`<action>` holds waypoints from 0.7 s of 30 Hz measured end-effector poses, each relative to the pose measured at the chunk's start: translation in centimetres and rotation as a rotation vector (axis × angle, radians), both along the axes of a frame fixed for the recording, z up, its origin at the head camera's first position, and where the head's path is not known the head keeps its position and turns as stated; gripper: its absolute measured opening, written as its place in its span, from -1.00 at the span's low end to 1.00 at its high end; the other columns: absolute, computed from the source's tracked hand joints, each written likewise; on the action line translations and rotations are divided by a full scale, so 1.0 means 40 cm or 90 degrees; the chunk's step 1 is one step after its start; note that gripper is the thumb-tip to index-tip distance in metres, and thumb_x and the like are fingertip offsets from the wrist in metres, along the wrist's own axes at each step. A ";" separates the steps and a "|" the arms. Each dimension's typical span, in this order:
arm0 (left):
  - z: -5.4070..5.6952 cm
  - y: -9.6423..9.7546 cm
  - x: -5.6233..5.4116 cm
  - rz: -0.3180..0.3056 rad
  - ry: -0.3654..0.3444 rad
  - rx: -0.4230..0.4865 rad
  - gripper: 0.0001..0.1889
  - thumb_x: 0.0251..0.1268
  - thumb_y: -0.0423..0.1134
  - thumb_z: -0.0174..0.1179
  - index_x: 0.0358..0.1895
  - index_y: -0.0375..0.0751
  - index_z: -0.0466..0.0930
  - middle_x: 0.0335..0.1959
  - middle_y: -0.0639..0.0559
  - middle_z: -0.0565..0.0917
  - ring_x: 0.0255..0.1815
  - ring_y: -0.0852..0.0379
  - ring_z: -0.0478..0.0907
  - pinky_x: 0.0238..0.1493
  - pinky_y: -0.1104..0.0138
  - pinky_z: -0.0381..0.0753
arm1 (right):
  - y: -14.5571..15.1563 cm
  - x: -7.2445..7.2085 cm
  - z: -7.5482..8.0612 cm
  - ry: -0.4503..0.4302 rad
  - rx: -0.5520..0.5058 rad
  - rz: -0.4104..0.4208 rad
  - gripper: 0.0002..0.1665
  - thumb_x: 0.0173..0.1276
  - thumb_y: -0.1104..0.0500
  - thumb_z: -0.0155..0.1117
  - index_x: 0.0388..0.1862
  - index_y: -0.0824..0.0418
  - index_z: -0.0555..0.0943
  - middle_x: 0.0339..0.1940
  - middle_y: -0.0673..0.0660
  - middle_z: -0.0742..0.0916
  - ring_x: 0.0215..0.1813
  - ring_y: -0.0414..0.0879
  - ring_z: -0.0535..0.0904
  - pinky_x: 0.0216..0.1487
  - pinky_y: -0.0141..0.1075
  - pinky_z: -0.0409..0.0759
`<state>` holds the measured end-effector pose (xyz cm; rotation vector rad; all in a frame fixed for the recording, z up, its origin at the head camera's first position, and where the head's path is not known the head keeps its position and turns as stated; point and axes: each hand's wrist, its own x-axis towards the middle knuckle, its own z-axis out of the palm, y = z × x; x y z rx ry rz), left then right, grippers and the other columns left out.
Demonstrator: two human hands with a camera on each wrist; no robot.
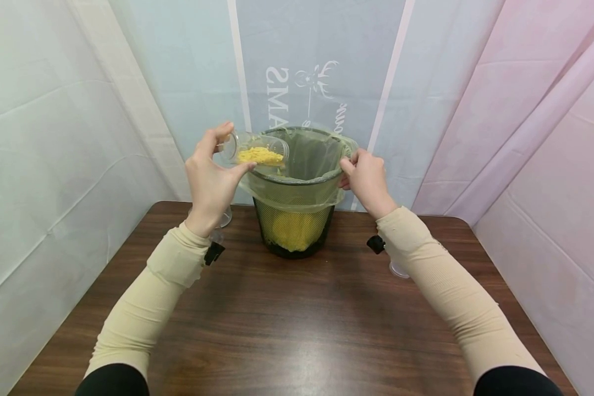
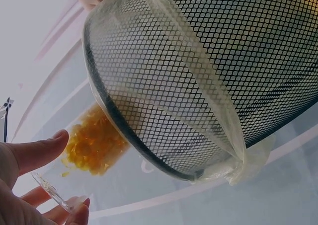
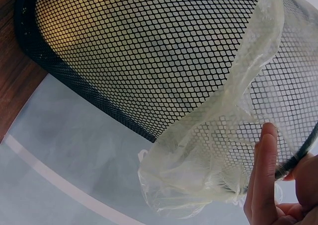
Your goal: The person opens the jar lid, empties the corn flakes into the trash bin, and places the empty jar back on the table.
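My left hand (image 1: 212, 179) holds a clear plastic cup (image 1: 231, 147) between thumb and fingers, tipped on its side at the left of the bin's opening. Yellow crumbly bits (image 1: 261, 156) lie along the cup's lower side; the left wrist view shows the yellow bits (image 2: 92, 148) beside the rim. A black mesh wastebasket (image 1: 297, 184) stands upright, lined with a thin translucent bag (image 1: 304, 198) folded over its rim. Through the mesh, a yellow mass shows at the bottom. My right hand (image 1: 367, 179) pinches the rim and bag at the right, its thumb and fingers on either side (image 3: 268, 178).
A clear cup (image 1: 225, 217) stands behind my left wrist, partly hidden. Another clear item (image 1: 399, 269) is mostly covered by my right forearm. The brown wooden table (image 1: 287, 308) ends just behind the wastebasket, where printed curtains (image 1: 198, 66) hang.
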<state>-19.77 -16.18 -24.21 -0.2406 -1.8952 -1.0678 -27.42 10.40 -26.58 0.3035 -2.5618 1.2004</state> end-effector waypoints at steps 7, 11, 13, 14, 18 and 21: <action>0.001 0.002 -0.002 0.003 -0.002 -0.001 -0.38 -0.28 -0.40 0.55 0.04 -0.21 0.59 0.09 0.08 0.64 0.01 0.07 0.57 0.08 0.24 0.49 | 0.002 -0.001 -0.002 0.008 0.009 0.000 -0.71 0.42 0.09 -0.05 -0.45 0.25 0.40 -0.57 0.24 0.74 -0.59 -0.10 0.68 -0.51 -0.29 0.66; 0.003 0.003 -0.002 0.001 -0.002 0.004 -0.37 -0.29 -0.40 0.55 0.05 -0.19 0.59 0.09 0.09 0.65 -0.01 0.09 0.56 0.08 0.23 0.49 | 0.002 -0.001 -0.002 0.009 0.013 -0.001 -0.70 0.42 0.08 -0.06 -0.44 0.25 0.40 -0.57 0.24 0.74 -0.60 -0.11 0.68 -0.53 -0.33 0.65; 0.004 0.004 -0.003 -0.001 -0.003 0.007 -0.36 -0.30 -0.40 0.55 0.05 -0.19 0.60 0.09 0.09 0.65 -0.01 0.08 0.56 0.08 0.22 0.50 | 0.002 -0.001 -0.002 0.007 0.014 -0.001 -0.70 0.42 0.08 -0.06 -0.44 0.24 0.40 -0.57 0.24 0.74 -0.60 -0.11 0.68 -0.53 -0.33 0.65; 0.005 0.005 -0.003 -0.001 -0.004 0.008 -0.36 -0.30 -0.40 0.55 0.06 -0.18 0.60 0.08 0.08 0.65 -0.01 0.08 0.56 0.08 0.21 0.50 | 0.002 0.000 -0.002 0.007 0.015 -0.001 -0.70 0.42 0.08 -0.06 -0.44 0.25 0.40 -0.57 0.24 0.74 -0.60 -0.11 0.68 -0.53 -0.33 0.65; 0.008 0.006 -0.003 -0.001 -0.006 0.010 -0.35 -0.31 -0.40 0.56 0.07 -0.17 0.60 0.08 0.07 0.65 -0.02 0.06 0.57 0.08 0.27 0.49 | 0.003 0.002 -0.002 0.005 0.019 0.002 -0.70 0.44 0.08 -0.06 -0.43 0.25 0.40 -0.56 0.24 0.74 -0.59 -0.10 0.68 -0.51 -0.31 0.66; 0.011 0.006 -0.004 -0.004 -0.003 0.010 -0.34 -0.31 -0.39 0.56 0.07 -0.17 0.60 0.08 0.06 0.65 -0.02 0.08 0.57 0.08 0.32 0.48 | 0.004 0.003 -0.002 0.005 0.014 0.004 -0.70 0.44 0.08 -0.06 -0.43 0.25 0.39 -0.55 0.25 0.74 -0.58 -0.10 0.68 -0.47 -0.24 0.68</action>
